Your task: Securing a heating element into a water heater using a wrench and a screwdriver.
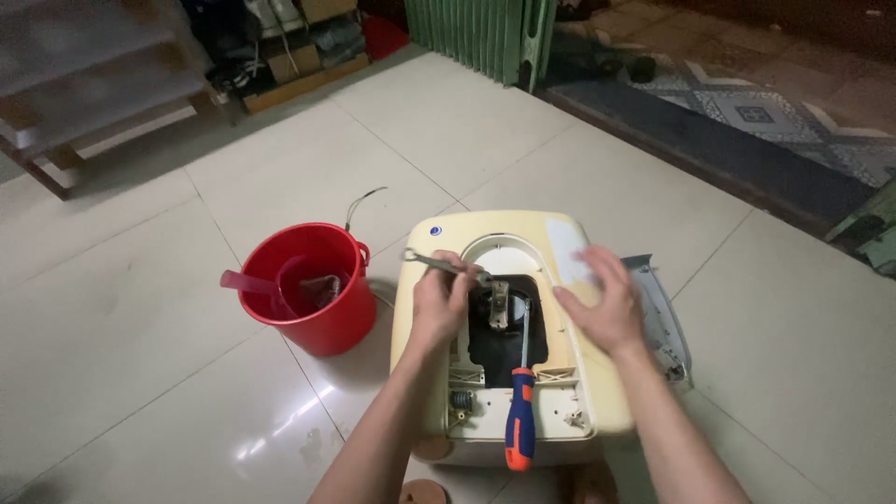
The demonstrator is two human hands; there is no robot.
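Observation:
A cream-coloured appliance casing [439, 322] lies flat on the tiled floor with a dark opening [504, 341] in its top. My left hand [441, 297] grips a metal wrench [431, 263] whose head reaches into the opening by a metal fitting [499, 303]. Pressed flat on the casing's right side, my right hand [605, 301] has its fingers spread. A screwdriver [520, 425] with a blue and orange handle rests on the casing, its shaft pointing into the opening.
A red bucket [313, 322] with a pink scoop [252, 282] inside stands left of the casing. A grey cover panel [667, 327] lies to the right. Wooden steps [84, 84] and clutter sit at the back left, a green folding gate [481, 33] behind.

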